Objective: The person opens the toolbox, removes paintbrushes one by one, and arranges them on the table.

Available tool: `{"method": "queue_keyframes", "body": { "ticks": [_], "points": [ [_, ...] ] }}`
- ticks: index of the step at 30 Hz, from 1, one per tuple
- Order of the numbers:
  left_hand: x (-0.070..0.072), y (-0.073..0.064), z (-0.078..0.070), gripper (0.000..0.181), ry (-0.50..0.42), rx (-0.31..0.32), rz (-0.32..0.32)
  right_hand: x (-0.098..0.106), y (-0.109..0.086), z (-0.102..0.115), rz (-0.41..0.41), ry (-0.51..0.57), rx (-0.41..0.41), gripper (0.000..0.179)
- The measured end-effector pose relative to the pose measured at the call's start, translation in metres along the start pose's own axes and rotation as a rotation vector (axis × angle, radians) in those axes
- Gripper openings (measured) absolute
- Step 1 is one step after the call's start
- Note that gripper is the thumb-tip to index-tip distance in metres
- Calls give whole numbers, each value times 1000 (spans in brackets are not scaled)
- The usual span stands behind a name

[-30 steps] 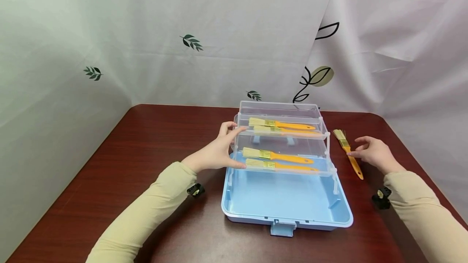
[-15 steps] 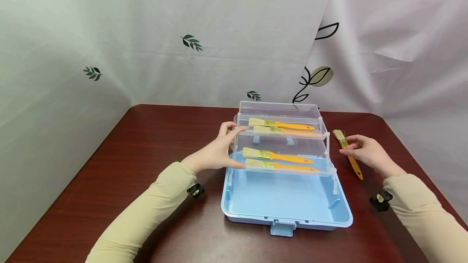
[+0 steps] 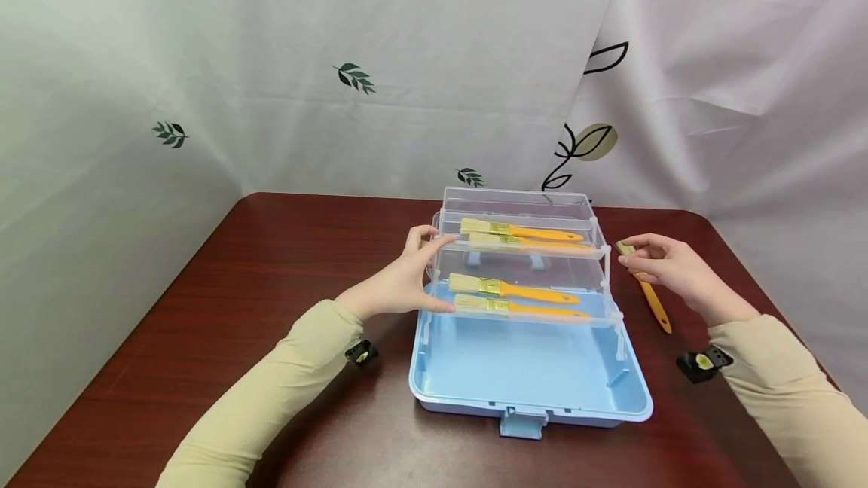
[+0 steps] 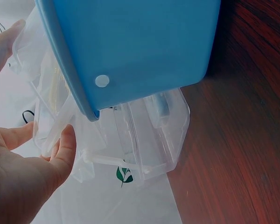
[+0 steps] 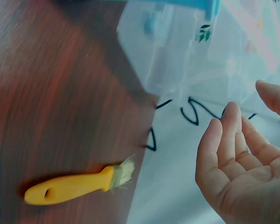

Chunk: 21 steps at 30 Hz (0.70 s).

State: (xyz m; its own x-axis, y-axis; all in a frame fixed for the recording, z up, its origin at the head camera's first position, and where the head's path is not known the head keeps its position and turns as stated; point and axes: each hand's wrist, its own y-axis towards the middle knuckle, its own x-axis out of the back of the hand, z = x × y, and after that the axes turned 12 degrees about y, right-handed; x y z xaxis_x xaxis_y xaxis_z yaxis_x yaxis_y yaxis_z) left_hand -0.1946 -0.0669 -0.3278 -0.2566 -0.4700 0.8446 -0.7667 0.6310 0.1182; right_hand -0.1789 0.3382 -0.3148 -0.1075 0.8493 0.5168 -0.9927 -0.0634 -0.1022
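A light blue toolbox [image 3: 529,367] stands with its two clear trays raised in steps. The upper tray [image 3: 515,205] and lower tray [image 3: 518,266] each carry two paintbrushes with yellow handles. My left hand [image 3: 400,281] grips the trays' left end, thumb at the lower tray, index finger at the upper one; the left wrist view shows its fingers [image 4: 65,149] against clear plastic. To the right lies another paintbrush [image 5: 70,187] on the table. My right hand [image 3: 681,273] hovers above its bristle end, holding nothing, its fingers loosely bent and apart from the brush.
The dark red wooden table [image 3: 305,239] bears the box. Behind it hangs a pale cloth [image 3: 271,96] with a leaf print. The box's front latch [image 3: 524,424] hangs down. Its clear lid [image 4: 177,130] tips back behind the trays.
My right hand has moved left and away from me, from the paintbrush's handle to over its bristle end. That brush, the left hand and the box have stayed put.
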Motion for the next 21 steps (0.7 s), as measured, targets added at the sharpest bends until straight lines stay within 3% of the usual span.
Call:
{"method": "queue_keyframes", "body": {
  "ticks": [9, 21],
  "points": [
    [-1, 1, 1, 100, 5, 0, 0, -12, -1, 20, -2, 23, 68, 51],
    [-1, 2, 2, 100, 7, 3, -2, -11, 2, 36, -10, -5, 72, 47]
  ]
}}
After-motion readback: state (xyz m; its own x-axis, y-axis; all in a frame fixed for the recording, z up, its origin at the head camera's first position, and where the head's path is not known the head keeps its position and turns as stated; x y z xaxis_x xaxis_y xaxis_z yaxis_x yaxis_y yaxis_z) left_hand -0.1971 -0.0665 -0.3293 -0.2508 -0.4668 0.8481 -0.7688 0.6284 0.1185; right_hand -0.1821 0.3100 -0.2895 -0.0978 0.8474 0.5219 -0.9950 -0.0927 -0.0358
